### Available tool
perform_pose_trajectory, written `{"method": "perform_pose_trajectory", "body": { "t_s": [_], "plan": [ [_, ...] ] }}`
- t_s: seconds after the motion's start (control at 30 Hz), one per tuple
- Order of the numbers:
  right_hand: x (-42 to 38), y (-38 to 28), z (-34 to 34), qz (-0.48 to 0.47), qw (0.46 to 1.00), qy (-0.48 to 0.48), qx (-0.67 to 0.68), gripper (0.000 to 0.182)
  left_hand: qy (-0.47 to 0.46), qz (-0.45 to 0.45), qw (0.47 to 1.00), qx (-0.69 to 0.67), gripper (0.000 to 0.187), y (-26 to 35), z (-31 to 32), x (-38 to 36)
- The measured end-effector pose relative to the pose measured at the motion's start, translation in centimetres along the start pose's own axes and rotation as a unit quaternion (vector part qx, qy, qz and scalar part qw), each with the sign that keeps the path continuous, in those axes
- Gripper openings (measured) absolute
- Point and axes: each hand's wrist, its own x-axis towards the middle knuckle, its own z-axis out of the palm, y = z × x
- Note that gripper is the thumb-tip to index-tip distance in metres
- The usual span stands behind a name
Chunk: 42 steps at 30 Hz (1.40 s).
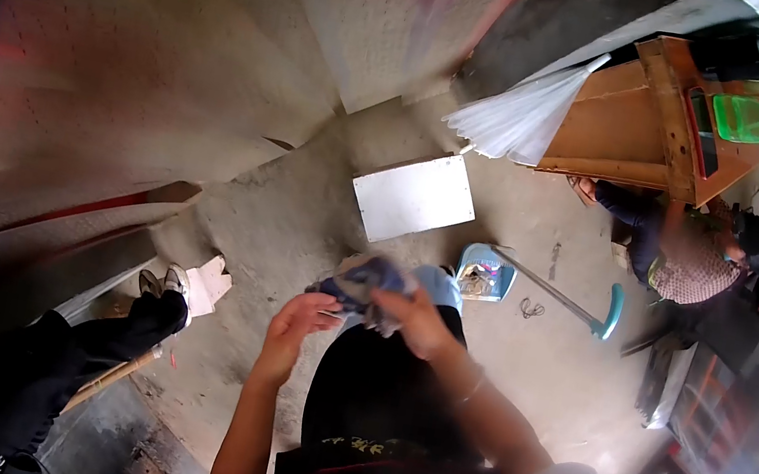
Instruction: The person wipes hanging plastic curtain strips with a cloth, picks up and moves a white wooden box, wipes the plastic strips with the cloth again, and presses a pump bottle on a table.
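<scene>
A crumpled blue-grey patterned cloth (359, 284) is bunched up in front of my body, above my lap. My right hand (416, 320), smeared a little by motion, is closed on the cloth's right side. At its left edge, my left hand (296, 319) has curled fingers with the tips on the fabric. Folds hide part of the fingertips. Dark clothing covers my lap below the cloth.
A white box (415, 198) lies ahead on the concrete floor. Right of my knees is a blue long-handled dustpan (487, 274) holding debris. A seated person (695, 262) is beside a wooden cabinet (614, 116) at right; another person's dark-clothed legs (119, 333) are at left.
</scene>
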Motion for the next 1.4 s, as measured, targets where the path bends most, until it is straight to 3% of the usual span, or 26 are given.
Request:
{"method": "perform_pose_trajectory", "body": {
  "t_s": [0.03,0.17,0.23,0.27,0.33,0.37,0.47,0.6,0.67,0.73,0.8,0.83,0.87,0.93,1.0,1.07,1.13,1.2,1.23,1.27,1.33,1.37,1.4],
  "plan": [
    [-0.4,-1.9,-0.8,-0.034,0.999,0.013,0.035,0.038,0.048,0.002,0.999,0.007,0.026,0.6,-0.6,0.0],
    [-3.0,-12.3,-2.3,-0.226,0.959,0.117,0.121,0.048,0.095,0.001,0.994,0.055,0.025,3.6,-2.6,0.9],
    [-4.2,-16.4,-4.2,-0.258,0.938,0.210,0.094,0.044,0.096,0.015,0.993,0.059,0.022,6.5,-2.1,2.4],
    [-4.3,-18.0,-5.4,-0.281,0.931,0.213,0.092,0.041,0.095,0.017,0.993,0.063,0.022,7.8,-1.9,3.6],
    [-4.9,-20.8,-5.8,-0.290,0.919,0.250,0.088,0.041,0.066,0.108,0.986,0.111,0.019,10.6,-1.0,6.6],
    [-4.9,-21.4,-5.9,-0.289,0.918,0.254,0.092,0.041,0.064,0.105,0.986,0.115,0.019,12.4,-0.1,8.1],
    [-3.5,-24.0,-5.7,-0.317,0.919,0.190,0.137,0.046,0.029,0.231,0.962,0.143,0.017,21.1,5.7,12.7],
    [-2.5,-29.1,-3.6,-0.262,0.944,0.141,0.140,0.052,-0.031,0.373,0.912,0.164,0.013,35.3,14.9,14.8],
    [-2.4,-32.5,-0.5,-0.259,0.948,0.150,0.104,0.052,-0.012,0.521,0.793,0.315,0.015,42.3,19.0,14.1],
    [-4.6,-36.0,2.6,-0.290,0.951,0.094,-0.060,0.050,-0.008,0.632,0.696,0.340,0.021,49.0,23.3,11.2],
    [-7.4,-41.4,8.0,-0.399,0.906,0.038,-0.134,0.051,0.010,0.704,0.624,0.340,0.026,54.4,26.9,9.0],
    [-6.6,-43.7,7.6,-0.229,0.964,-0.052,0.125,0.050,0.007,0.723,0.602,0.339,0.033,56.5,27.7,8.0],
    [-6.9,-45.0,6.9,-0.225,0.960,-0.110,0.128,0.053,0.015,0.733,0.591,0.337,0.033,58.2,28.9,7.4],
    [-9.6,-49.6,11.5,-0.279,0.948,-0.133,0.082,0.058,0.047,0.756,0.564,0.330,0.039,62.3,30.7,5.4],
    [-11.0,-53.3,14.6,-0.258,0.933,-0.228,0.104,0.065,0.094,0.765,0.542,0.335,0.052,65.9,31.2,4.3],
    [-12.6,-56.5,17.2,-0.324,0.923,-0.203,-0.040,0.064,0.127,0.790,0.496,0.337,0.063,69.2,31.2,3.8],
    [-14.5,-59.4,19.8,-0.299,0.944,-0.045,-0.136,0.057,0.161,0.793,0.484,0.333,0.067,71.9,31.6,3.1],
    [-16.1,-62.5,24.3,-0.462,0.856,-0.014,-0.233,0.048,0.190,0.807,0.453,0.327,0.072,75.0,32.0,2.6],
    [-17.1,-64.4,26.1,-0.509,0.826,-0.003,-0.241,0.043,0.142,0.817,0.479,0.289,0.074,76.5,32.2,2.7],
    [-16.7,-66.2,26.9,-0.619,0.757,-0.039,-0.207,0.036,0.088,0.822,0.504,0.250,0.076,78.0,32.5,2.8],
    [-18.7,-70.1,31.4,-0.750,0.644,0.035,-0.147,0.018,-0.023,0.793,0.589,0.155,0.074,81.0,33.4,1.5],
    [-19.2,-72.0,32.9,-0.783,0.609,0.075,-0.103,0.016,-0.006,0.796,0.580,0.173,0.073,82.3,33.4,1.0],
    [-20.1,-73.7,35.4,-0.837,0.535,0.084,-0.075,0.014,0.014,0.799,0.570,0.190,0.072,83.5,33.5,0.2]
  ]
}}
